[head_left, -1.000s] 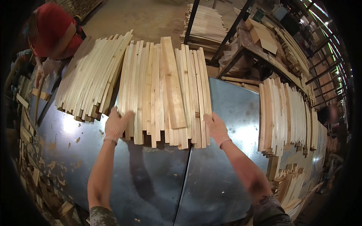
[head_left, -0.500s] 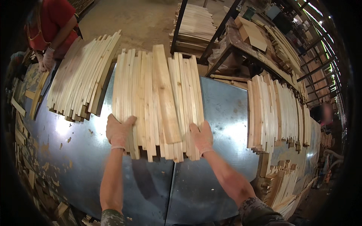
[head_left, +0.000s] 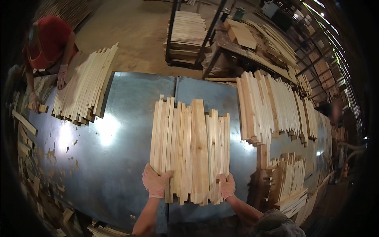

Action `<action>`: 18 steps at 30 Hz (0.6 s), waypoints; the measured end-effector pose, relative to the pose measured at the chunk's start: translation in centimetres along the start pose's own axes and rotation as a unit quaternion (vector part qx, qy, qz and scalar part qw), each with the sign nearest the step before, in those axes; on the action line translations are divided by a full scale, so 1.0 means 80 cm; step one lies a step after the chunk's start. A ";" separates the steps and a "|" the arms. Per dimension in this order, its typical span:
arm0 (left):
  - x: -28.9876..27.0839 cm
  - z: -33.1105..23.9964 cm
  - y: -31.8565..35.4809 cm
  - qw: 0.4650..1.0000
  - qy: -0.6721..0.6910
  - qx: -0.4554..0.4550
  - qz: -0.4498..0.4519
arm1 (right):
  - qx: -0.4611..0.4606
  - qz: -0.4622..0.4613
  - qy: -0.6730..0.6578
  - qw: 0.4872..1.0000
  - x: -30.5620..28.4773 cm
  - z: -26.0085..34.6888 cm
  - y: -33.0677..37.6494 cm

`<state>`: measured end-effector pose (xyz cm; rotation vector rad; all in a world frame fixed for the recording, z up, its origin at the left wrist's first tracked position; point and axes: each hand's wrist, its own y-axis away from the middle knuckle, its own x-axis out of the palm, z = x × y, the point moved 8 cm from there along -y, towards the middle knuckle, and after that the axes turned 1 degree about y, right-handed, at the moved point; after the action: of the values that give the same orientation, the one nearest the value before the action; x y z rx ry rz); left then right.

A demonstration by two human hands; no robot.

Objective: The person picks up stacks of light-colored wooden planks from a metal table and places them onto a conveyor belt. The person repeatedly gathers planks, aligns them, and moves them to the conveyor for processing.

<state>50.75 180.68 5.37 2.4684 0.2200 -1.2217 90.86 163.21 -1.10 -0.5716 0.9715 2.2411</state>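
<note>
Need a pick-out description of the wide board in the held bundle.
At the metal table, find the bundle of wooden strips between the left hand and right hand. The wide board runs lengthwise just right of the bundle's middle. Its face is far broader than the narrow strips beside it.

Brown floor [head_left: 132, 43], metal table [head_left: 130, 93], bright slits [head_left: 319, 3]

Passage: metal tabletop [head_left: 122, 162] between left stack [head_left: 85, 83] and held slats [head_left: 183, 154] | Obstacles right: slat row [head_left: 272, 104], nearer slat pile [head_left: 290, 175]
</note>
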 end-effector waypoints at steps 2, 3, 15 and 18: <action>0.013 0.001 0.044 1.000 -0.018 0.012 0.001 | 0.005 -0.016 0.009 1.000 -0.034 -0.026 0.023; 0.019 0.002 0.067 0.999 -0.027 0.018 0.003 | 0.010 -0.025 0.014 1.000 -0.052 -0.039 0.037; 0.063 0.026 0.247 0.997 0.022 -0.016 0.070 | 0.085 0.107 0.133 0.982 -0.164 -0.177 0.069; 0.063 -0.056 0.269 0.978 -0.133 0.150 -0.050 | 0.055 0.107 0.161 0.980 -0.168 -0.170 0.059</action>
<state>63.59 162.59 9.46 2.5259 0.0931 -1.7238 99.04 145.37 0.56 -0.8323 1.3671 2.3044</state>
